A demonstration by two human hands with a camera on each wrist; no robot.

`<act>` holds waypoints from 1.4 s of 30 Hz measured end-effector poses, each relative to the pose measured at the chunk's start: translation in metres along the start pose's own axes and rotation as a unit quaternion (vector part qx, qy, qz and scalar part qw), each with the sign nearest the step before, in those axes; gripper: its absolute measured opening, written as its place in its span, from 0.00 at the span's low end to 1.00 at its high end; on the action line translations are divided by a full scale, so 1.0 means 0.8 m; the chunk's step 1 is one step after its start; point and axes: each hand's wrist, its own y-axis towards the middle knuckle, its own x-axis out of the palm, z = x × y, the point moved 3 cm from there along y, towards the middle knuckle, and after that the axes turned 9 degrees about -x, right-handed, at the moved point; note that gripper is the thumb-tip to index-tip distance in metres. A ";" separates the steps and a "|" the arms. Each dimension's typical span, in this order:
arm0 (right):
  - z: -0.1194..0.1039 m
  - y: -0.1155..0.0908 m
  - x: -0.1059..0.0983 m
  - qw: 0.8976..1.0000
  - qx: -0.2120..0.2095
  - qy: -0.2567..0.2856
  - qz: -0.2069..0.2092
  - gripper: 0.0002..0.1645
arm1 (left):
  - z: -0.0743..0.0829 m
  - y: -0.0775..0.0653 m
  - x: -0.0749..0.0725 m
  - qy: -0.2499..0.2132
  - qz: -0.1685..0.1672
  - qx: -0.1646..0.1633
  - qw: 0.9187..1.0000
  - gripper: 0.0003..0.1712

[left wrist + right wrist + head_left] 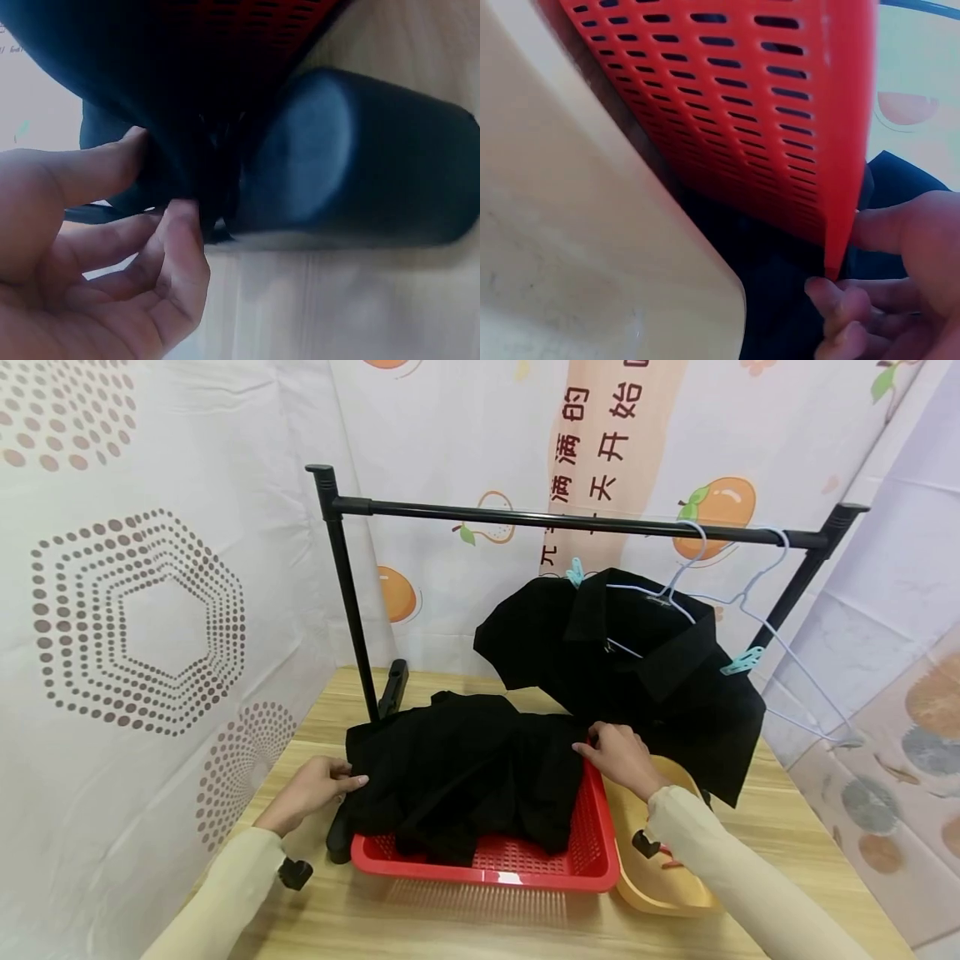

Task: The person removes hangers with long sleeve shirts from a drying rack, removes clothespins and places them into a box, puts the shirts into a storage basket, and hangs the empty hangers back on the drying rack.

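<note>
A black garment (465, 760) lies heaped over a red plastic basket (487, 878); its kind cannot be told from the folds. At its left edge, my left hand (313, 789) pinches the cloth between thumb and fingertips, close beside the black foot of the rack (360, 157) in the left wrist view. My right hand (624, 762) is at the basket's far right corner, fingers curled at the garment's right edge. In the right wrist view, thumb and fingers lie either side of the basket rim (847, 135), with dark cloth between them; their exact hold is partly hidden.
A black clothes rack (525, 517) spans the table. From it hang a black collared shirt (660, 693) on a pale blue hanger with light blue clips (742, 661), and another hanger (806, 672). A yellow basin (660, 897) stands right of the basket, under my right forearm.
</note>
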 end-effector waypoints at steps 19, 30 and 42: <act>-0.032 0.016 -0.023 0.986 -0.089 0.072 0.123 0.08 | 0.101 -0.004 -0.026 -0.088 0.043 0.143 0.985 0.10; -0.108 -0.013 -0.020 0.968 -0.216 0.123 0.030 0.03 | 0.143 -0.037 0.038 0.141 -0.146 0.243 0.948 0.06; -0.074 -0.005 0.000 0.981 -0.171 0.068 -0.064 0.05 | 0.117 0.015 0.002 0.062 -0.058 0.161 0.983 0.05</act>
